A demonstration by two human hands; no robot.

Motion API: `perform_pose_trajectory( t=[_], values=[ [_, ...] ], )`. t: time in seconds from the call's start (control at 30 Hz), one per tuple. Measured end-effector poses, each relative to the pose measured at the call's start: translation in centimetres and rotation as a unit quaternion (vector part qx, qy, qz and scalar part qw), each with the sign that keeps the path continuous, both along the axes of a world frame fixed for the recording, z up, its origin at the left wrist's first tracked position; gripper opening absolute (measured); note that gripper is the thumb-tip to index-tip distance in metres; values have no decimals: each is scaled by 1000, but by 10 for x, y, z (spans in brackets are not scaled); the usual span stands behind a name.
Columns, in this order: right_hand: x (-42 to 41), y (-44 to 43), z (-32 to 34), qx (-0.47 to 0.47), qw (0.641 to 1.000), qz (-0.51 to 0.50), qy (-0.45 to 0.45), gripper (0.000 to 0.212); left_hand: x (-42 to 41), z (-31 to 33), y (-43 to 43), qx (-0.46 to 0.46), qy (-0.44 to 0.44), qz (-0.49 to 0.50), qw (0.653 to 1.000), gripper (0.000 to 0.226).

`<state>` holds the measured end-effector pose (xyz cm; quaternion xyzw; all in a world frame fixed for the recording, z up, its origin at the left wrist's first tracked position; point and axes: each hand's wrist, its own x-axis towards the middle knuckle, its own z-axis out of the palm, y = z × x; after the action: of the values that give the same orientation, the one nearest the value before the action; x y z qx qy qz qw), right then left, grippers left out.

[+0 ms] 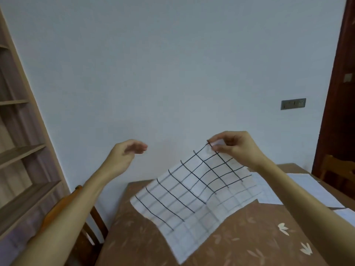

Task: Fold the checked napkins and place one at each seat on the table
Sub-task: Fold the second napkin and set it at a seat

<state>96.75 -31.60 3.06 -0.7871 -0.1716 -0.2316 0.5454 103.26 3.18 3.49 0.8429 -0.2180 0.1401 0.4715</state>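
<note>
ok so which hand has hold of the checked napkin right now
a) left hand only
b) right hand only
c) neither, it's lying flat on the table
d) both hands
b: the right hand pinches one raised corner of the checked napkin, while the left hand hangs empty in the air off to the side, clear of the cloth; the napkin's lower part rests on the table.

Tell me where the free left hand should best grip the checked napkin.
Probably the far-left corner of the checked napkin, approached from the left. The right hand pinches the raised far corner, so that edge sags towards the table; the left hand hovers empty.
</note>
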Motion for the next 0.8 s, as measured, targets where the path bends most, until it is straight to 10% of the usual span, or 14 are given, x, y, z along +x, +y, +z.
perform_pose_trajectory(
  t=[0.1,0.27,0.6,0.8],
  values=[
    [4,21,5,-40,999,18,-22,27,-16,-4,-42,-3,35,-84,996,34],
    [3,44,13,-122,991,39,-49,59,-24,-19,-99,22,75,-125,989,79],
    [1,26,-5,-176,981,-73,25,86,-21,-15,-105,-141,13,-67,988,34],
    [3,4,-25,-88,986,-62,125,38,-14,-10,-77,-198,40,-63,977,38]
  ],
)
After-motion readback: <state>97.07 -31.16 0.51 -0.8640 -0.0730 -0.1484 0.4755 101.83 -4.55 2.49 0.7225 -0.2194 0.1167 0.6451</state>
